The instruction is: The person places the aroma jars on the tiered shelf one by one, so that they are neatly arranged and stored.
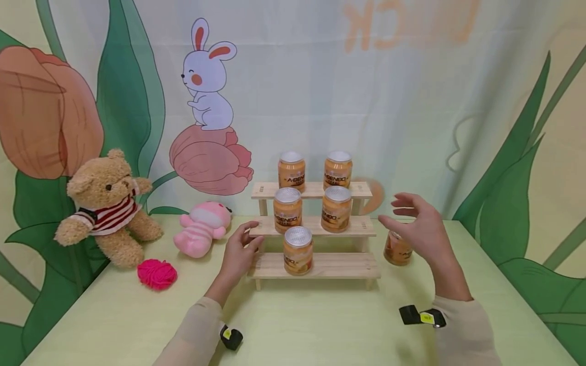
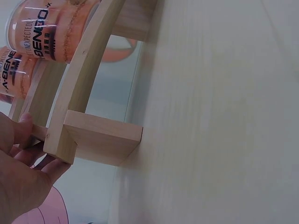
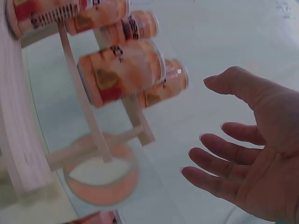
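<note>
A three-tier wooden stand (image 1: 343, 265) bears orange cans with silver lids. Two stand on the top tier, two on the middle one, and a single can (image 1: 298, 254) on the bottom tier. My left hand (image 1: 237, 251) grips the stand's left end; in the left wrist view its fingers (image 2: 55, 169) curl around the plank end. To the right of the stand, another orange can (image 1: 397, 251) stands on the table, partly hidden by my right hand (image 1: 423, 231). That hand is raised with thumb and fingers spread apart, nothing between them.
At the left sit a teddy bear (image 1: 110, 203) in a striped top and a pink plush toy (image 1: 201, 231) lying on its back. A ball of pink yarn (image 1: 157, 274) lies before them. A printed curtain (image 1: 297, 91) hangs behind the stand.
</note>
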{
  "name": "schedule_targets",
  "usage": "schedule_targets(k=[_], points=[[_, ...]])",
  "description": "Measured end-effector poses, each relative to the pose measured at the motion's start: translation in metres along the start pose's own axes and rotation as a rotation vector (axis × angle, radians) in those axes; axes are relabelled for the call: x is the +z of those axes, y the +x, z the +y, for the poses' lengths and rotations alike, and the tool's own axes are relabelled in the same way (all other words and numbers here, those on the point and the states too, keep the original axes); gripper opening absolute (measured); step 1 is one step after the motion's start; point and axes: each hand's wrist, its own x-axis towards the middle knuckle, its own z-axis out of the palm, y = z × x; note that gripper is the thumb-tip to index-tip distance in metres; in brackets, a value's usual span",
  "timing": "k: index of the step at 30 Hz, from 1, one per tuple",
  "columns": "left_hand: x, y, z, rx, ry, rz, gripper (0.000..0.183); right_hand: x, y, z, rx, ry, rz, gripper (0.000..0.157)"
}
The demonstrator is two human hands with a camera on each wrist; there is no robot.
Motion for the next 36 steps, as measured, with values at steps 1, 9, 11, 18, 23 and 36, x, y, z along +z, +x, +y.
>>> schedule_targets(k=[1, 9, 11, 18, 23, 36], points=[[0.0, 0.0, 0.0, 0.002, 0.0, 0.0, 0.039, -0.002, 0.001, 0.004, 0.01, -0.001, 0.006, 0.073], [0.0, 0.001, -0.001, 0.016, -0.013, -0.005, 0.038, -0.008, 0.007, 0.041, 0.076, -0.017, 0.046, 0.074], [-0.001, 0.0, 0.0, 0.02, -0.017, -0.007, 0.038, -0.006, 0.009, 0.051, 0.086, -0.016, 0.063, 0.075], [-0.001, 0.001, 0.001, 0.001, -0.013, -0.008, 0.038, 0.008, 0.015, 0.087, 0.15, 0.038, 0.142, 0.08], [-0.001, 0.001, -0.001, 0.016, 0.0, -0.006, 0.039, 0.016, 0.015, 0.097, 0.221, 0.066, 0.143, 0.088], [-0.001, 0.0, -0.002, -0.001, -0.014, -0.009, 0.038, 0.035, 0.018, 0.121, 0.286, 0.074, 0.092, 0.097]])
